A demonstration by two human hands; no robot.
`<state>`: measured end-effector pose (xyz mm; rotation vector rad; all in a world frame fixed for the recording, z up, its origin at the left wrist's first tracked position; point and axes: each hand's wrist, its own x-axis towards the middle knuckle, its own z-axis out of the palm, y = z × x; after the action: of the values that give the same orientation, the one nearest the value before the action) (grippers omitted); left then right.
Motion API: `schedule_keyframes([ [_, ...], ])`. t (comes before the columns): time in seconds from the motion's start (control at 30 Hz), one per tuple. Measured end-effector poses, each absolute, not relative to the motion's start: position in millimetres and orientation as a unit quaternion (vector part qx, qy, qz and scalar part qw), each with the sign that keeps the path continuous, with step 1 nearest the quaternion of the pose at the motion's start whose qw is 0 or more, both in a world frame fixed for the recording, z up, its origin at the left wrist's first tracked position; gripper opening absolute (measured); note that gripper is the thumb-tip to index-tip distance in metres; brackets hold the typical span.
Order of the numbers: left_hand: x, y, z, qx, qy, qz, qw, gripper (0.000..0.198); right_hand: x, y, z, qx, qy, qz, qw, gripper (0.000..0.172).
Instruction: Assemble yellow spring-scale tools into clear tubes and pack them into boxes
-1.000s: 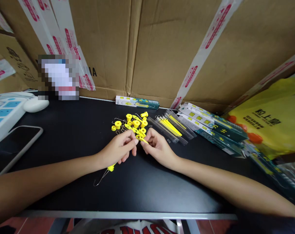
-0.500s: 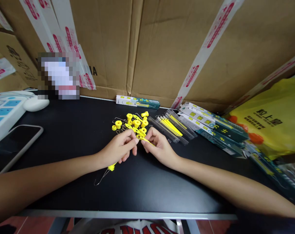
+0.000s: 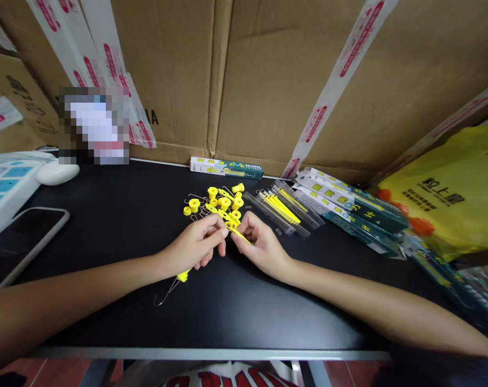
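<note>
My right hand pinches a thin yellow strip between thumb and fingers. My left hand is closed at the strip's far end, its thumb and forefinger pressed together; what sits between those fingertips is too small to make out. Just beyond both hands lies a pile of yellow plastic caps with wire hooks among them. A yellow piece with a wire hook shows from under my left wrist, its other end hidden; I cannot tell whether the hand touches it.
Right of the pile lie clear plastic tubes, yellow strips and small springs. Printed boxes and a yellow bag stand farther right. One box is at the back. A phone and power strip lie left.
The view has shifted very slightly. Both hands keep nearly the same place, and the yellow strip in my right hand has turned a little.
</note>
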<state>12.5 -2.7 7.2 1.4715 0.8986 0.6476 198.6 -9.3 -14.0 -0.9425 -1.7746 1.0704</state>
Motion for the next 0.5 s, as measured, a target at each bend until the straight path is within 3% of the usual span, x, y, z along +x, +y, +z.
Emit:
schedule_keyframes([
  [0.13,12.1,-3.0,5.9,0.640,0.382,0.279,0.606,0.020,198.9,-9.8,-16.2,-0.379,-0.735,0.389,0.407,0.017],
  [0.5,10.6,-1.0,8.4,0.649,0.375,0.259,0.609,0.020,200.3,-9.7,-20.8,-0.362,-0.721,0.433,0.402,0.019],
])
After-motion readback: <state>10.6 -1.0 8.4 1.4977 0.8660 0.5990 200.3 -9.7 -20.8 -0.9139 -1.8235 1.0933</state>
